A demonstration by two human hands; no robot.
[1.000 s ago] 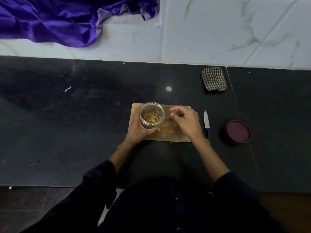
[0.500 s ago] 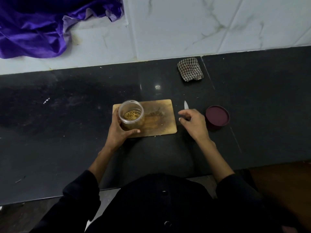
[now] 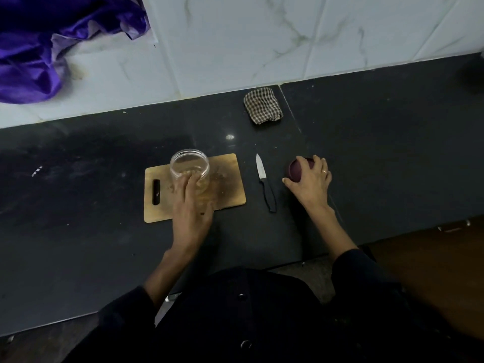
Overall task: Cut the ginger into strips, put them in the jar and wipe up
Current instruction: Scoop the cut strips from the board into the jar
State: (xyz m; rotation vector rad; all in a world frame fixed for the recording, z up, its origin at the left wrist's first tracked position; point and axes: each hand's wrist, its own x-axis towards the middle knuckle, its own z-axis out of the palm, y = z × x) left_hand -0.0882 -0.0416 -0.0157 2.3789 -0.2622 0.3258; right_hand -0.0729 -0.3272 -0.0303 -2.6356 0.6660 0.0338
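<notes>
On the cutting board [image 3: 225,189] at table [image 3: 78,244] centre, clear plastic jar [image 3: 190,169] stands upright with ginger strips [image 3: 201,183] inside, left hand [image 3: 192,205] wrapped round its near wall; jar looks light, smooth, likely slippery, best gripped round the sides. At 3 o'clock past the knife [image 3: 265,183], right hand [image 3: 310,182] curls over the maroon lid [image 3: 297,170]: rigid, light, take by rim. Checked cloth [image 3: 263,105] lies at 1 o'clock, untouched.
</notes>
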